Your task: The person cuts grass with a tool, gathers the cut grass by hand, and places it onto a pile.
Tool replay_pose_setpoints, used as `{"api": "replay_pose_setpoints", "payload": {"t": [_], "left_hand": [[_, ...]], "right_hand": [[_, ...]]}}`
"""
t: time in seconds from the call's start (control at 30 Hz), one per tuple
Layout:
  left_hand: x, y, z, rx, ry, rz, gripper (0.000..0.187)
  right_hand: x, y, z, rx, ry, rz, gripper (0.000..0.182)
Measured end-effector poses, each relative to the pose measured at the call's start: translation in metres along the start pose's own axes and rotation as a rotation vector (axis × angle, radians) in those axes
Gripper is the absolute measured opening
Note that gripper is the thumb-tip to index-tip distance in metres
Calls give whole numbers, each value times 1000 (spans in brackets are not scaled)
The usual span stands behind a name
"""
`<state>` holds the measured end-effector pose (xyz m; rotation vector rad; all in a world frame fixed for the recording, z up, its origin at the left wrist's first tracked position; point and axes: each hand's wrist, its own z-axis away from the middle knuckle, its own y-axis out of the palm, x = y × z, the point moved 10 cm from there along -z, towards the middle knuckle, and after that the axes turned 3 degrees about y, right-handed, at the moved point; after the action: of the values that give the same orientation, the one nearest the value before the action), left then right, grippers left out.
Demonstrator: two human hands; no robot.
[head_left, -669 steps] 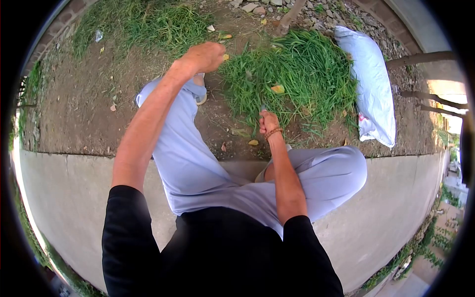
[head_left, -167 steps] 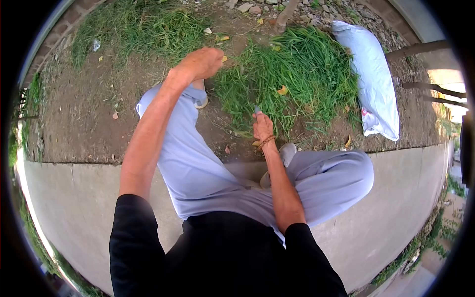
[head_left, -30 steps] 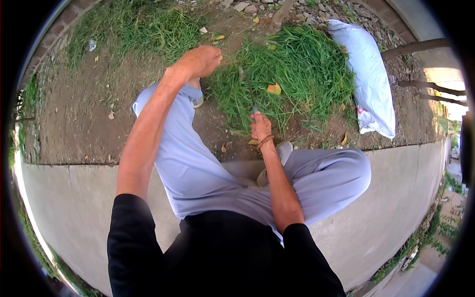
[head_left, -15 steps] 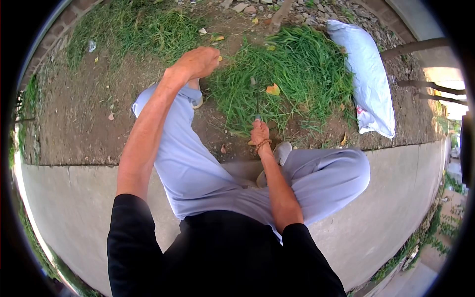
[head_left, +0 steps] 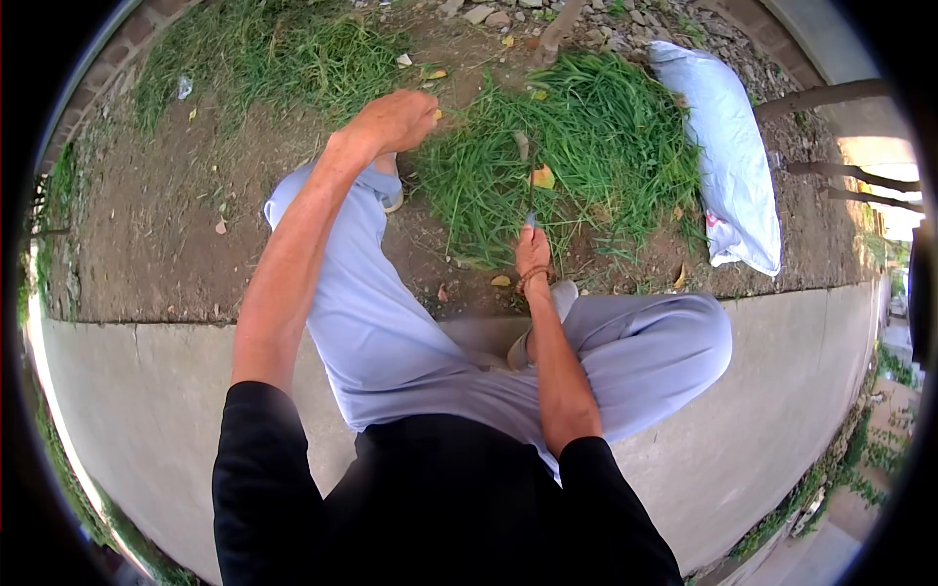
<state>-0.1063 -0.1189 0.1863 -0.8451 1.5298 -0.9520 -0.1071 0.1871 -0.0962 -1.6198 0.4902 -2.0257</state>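
In the head view my right hand (head_left: 532,252), a beaded bracelet at its wrist, is wrapped round the handle of a hand tool (head_left: 532,195) with a thin dark shaft and a small pale flat head. The head lies over a heap of long green grass (head_left: 616,142); its exact kind is not clear. My left hand (head_left: 396,119) hovers at the heap's left side, fingers curled closed. What is inside those fingers, if anything, is hidden. A yellow leaf (head_left: 543,178) rests on the grass beside the shaft.
Right of the heap lies a white woven sack (head_left: 733,156). More grass (head_left: 283,59) is spread at the upper left. Thin tree trunks (head_left: 826,96) and loose stones (head_left: 625,29) border the soil. Below runs a concrete strip (head_left: 176,391), where my bent legs are.
My right hand has moved slightly right and up with the hand tool, and more of the tool's head now shows above the grass. My left hand is almost still.
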Motion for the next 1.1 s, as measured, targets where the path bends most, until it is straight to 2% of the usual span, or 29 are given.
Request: {"api": "replay_pose_setpoints", "payload": {"t": [0.1, 0.13, 0.17, 0.23, 0.3, 0.37, 0.47, 0.5, 0.57, 0.6, 0.67, 0.7, 0.77, 0.8, 0.83, 0.9, 0.93, 1.07, 1.1], "left_hand": [[-2, 1, -1, 23, -11, 2, 16], [-2, -1, -2, 4, 2, 3, 16], [-2, 0, -1, -12, 13, 7, 16], [-4, 1, -2, -8, 17, 12, 16], [-8, -1, -4, -7, 25, 12, 17], [-10, -1, -4, 6, -15, 49, 17], [-9, 3, -8, 15, -18, 17, 17], [-9, 4, -8, 15, -11, 19, 17], [-10, 0, -7, -30, 25, 18, 18], [-11, 0, -6, -31, 31, 18, 18], [-7, 1, -5, 4, -16, 40, 18], [-8, 1, -5, 3, -11, 39, 18], [-8, 1, -5, 3, -18, 32, 18], [-9, 1, -6, 2, -14, 33, 18], [-10, 2, -7, 13, -11, 23, 18], [-12, 4, -9, 22, -1, 11, 17], [-13, 5, -9, 22, 5, 28, 17], [-18, 4, -12, 48, 12, 28, 17], [-17, 5, -12, 47, 14, 28, 17]], "right_hand": [[-38, 19, 9, 23, -18, 79, 37], [-25, 19, 13, -24, -124, -64, 36], [-25, 20, 16, -25, -121, -61, 36], [-9, 35, 48, 298, 495, -568, 34], [19, 34, 55, 360, 483, -604, 33], [31, 30, 42, 269, 316, -527, 33], [56, 12, 39, 239, 281, -519, 35], [43, 15, 30, 231, 281, -520, 35], [16, 2, 2, -28, 3, -293, 40], [6, -2, 1, -34, 2, -295, 40], [-12, -18, 3, -123, 20, -20, 43], [-33, -9, -3, -127, 20, -21, 43], [-84, 28, -16, 7, 113, -257, 30], [-67, 32, 0, 113, 249, -391, 32], [-40, 20, 12, 106, 247, -392, 32], [1, 27, 42, 316, 457, -632, 33], [11, 22, 43, 275, 416, -559, 32], [26, 18, 34, 257, 328, -618, 33], [27, 10, 26, 201, 241, -536, 34]]}}
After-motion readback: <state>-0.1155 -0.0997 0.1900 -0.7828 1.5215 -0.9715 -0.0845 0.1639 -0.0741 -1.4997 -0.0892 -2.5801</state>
